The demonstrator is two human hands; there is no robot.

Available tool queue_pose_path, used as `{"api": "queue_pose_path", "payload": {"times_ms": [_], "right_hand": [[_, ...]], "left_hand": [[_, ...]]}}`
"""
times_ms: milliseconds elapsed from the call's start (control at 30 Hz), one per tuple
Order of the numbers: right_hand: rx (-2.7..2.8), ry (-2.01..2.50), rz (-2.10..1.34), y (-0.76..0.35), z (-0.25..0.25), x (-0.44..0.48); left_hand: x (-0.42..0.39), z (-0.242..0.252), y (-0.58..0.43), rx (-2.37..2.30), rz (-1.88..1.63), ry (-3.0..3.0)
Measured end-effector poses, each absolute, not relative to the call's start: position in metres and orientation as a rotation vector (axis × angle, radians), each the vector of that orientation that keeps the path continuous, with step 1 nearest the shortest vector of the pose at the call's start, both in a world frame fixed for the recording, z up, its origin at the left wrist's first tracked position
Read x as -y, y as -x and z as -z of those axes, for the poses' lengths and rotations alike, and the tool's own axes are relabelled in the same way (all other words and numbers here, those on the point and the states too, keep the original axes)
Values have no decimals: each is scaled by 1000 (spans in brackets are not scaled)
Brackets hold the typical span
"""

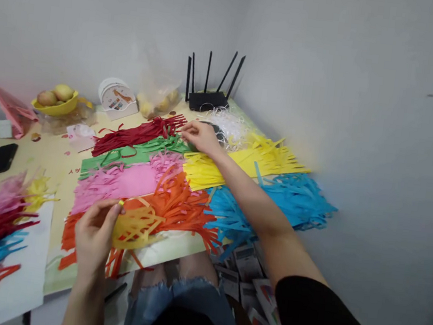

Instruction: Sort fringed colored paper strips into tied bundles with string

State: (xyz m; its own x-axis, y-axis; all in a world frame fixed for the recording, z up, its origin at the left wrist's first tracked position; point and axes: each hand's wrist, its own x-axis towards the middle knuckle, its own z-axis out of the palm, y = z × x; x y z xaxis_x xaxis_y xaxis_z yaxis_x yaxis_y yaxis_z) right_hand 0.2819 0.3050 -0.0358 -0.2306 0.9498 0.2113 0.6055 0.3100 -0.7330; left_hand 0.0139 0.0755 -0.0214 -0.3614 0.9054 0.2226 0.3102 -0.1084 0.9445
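Left hand (94, 234) at table (45, 156) edge farthest from router (208, 100), thumb and fingers pinched on yellow strip bundle (136, 226). Bundle fans out toward router, lying over orange strips (180, 205). Right hand (201, 135) just in front of router, fingers close together, tips at end of red strips (137, 133), green strips (131, 154) right beside. Actual grip on a strip: cannot tell. White shreds (230, 125) between hand and router. Fruit bowl (56, 105) well left of router.
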Motion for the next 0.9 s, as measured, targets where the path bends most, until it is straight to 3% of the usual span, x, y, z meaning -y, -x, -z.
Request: {"api": "queue_pose_path", "payload": {"times_ms": [100,233,900], "right_hand": [[1783,850,-1033,-253,23,-236],[1748,594,-1282,-227,9,-163],[1554,594,-1521,-200,-2,-77]], "left_hand": [[-89,16,-31,-1559,-1529,-1463],[-89,12,-47,-1495,-1565,-1584],[-12,-2,-32,-1530,-1604,-2040]]}}
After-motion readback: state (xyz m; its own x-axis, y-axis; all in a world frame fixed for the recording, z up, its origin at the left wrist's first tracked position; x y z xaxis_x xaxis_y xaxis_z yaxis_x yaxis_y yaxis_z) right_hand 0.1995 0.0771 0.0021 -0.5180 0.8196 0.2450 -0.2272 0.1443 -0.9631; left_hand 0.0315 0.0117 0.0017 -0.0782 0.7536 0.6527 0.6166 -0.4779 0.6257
